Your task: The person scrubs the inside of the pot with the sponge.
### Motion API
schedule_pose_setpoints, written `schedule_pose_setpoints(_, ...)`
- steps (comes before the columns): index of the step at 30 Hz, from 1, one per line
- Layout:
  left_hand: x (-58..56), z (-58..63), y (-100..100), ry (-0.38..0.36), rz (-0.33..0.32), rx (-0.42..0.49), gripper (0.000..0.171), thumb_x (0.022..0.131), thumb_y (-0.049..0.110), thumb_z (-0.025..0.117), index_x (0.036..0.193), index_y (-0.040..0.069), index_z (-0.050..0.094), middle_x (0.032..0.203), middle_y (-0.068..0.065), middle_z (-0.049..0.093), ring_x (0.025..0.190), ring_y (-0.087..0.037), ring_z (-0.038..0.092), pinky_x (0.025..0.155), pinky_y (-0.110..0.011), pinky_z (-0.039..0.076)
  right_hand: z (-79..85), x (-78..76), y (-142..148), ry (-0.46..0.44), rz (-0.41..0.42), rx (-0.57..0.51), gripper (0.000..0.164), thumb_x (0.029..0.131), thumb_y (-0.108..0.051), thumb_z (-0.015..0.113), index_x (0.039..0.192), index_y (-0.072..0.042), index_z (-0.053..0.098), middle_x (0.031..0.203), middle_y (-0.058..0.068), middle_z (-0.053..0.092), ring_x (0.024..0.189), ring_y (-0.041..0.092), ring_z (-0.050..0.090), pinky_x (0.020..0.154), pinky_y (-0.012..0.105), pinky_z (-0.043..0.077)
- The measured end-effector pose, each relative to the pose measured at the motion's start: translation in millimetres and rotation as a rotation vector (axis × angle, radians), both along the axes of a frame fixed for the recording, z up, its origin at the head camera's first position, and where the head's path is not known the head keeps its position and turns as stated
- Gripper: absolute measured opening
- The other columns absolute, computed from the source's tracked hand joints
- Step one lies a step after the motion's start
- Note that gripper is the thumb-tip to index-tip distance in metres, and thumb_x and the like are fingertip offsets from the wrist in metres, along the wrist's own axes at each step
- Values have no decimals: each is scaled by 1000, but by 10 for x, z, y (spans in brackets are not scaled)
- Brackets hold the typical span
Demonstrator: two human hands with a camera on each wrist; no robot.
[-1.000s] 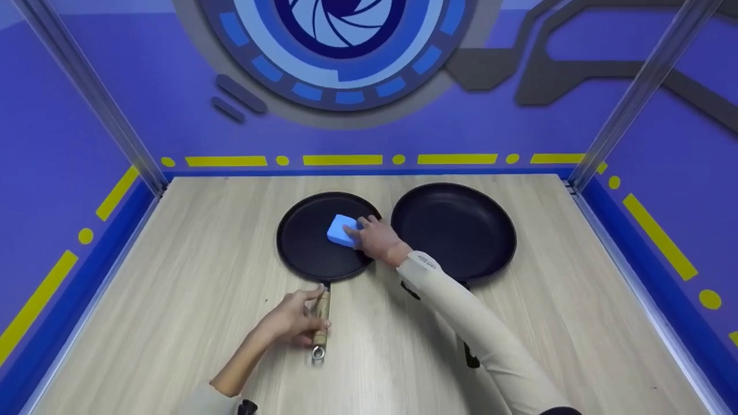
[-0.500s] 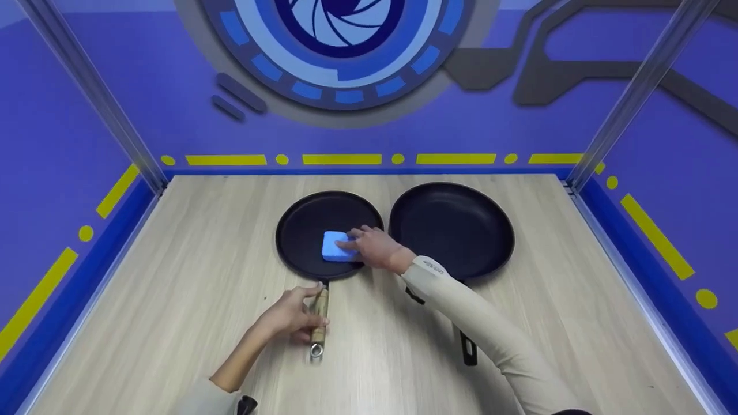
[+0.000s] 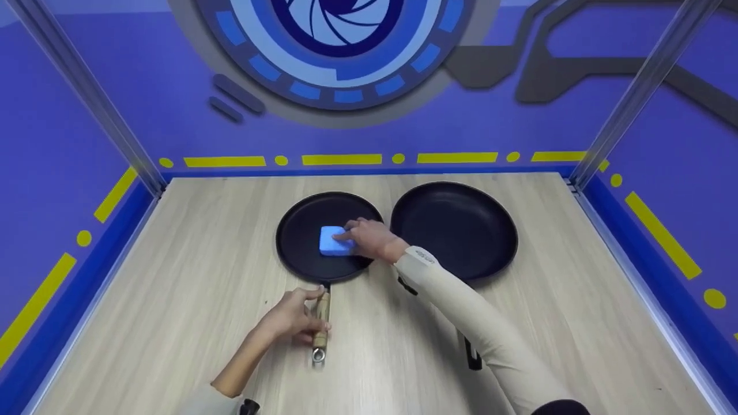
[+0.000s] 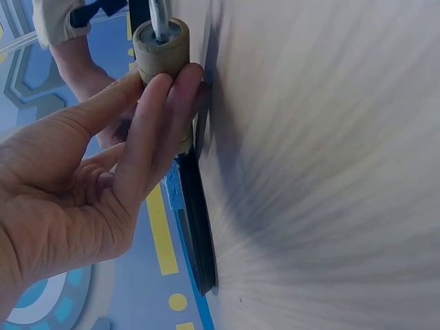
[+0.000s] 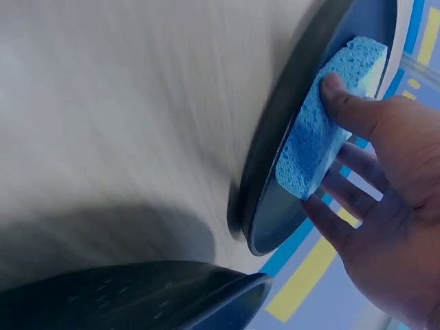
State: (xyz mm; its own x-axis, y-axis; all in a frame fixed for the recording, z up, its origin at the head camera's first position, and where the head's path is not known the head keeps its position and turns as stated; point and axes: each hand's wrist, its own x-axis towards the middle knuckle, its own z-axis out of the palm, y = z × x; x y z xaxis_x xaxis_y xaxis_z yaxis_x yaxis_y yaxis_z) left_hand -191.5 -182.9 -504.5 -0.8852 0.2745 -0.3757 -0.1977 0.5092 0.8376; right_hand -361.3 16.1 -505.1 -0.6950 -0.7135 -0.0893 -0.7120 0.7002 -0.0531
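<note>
A shallow black flat pan [image 3: 305, 248] lies on the table with its wooden handle [image 3: 320, 334] pointing toward me. My left hand [image 3: 293, 316] grips that handle between thumb and fingers; in the left wrist view the handle's round end [image 4: 162, 51] shows above the fingers. On the pan's surface sits a blue sponge [image 3: 334, 241]. My right hand [image 3: 372, 237] holds the sponge, thumb on one side and fingers on the other, as the right wrist view shows with the porous blue face [image 5: 313, 134] beneath the thumb.
A deeper black frying pan [image 3: 455, 230] stands close beside on the right, its black handle [image 3: 471, 351] partly behind my right sleeve [image 3: 473, 311]. Blue patterned walls [image 3: 369, 138] enclose the wooden table [image 3: 202, 259] at the back and sides.
The right hand has carried the sponge toward me over the pan, then slightly back away and to the left. The left hand keeps its grip on the handle, nearly still.
</note>
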Motion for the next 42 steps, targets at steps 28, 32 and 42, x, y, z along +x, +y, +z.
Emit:
schedule_pose_setpoints(28,-50,-42,-65,5,-30,-8,85,84,1,81,155,-1,35,70,-6,72,55,-9,66,54,-32,63,3,-272,-192,31,-109,67,52,99,-35,68,148,-28,54,140,20,57,124,38,56,104,50,55)
schedule_pose_setpoints(32,-46,-36,-69,7,-17,-12,84,85,1,81,155,-1,35,71,-8,73,56,-10,67,53,-32,63,22,-128,-185,26,-18,48,53,99,-34,68,150,-29,53,140,18,57,122,37,56,104,48,54)
schedule_pose_setpoints(42,-10,-38,-24,20,-38,1,85,85,3,81,156,-3,33,68,-6,70,55,-9,64,52,-31,62,-33,268,-158,84,117,-4,49,98,-31,70,146,-29,58,133,11,64,117,32,60,99,45,56)
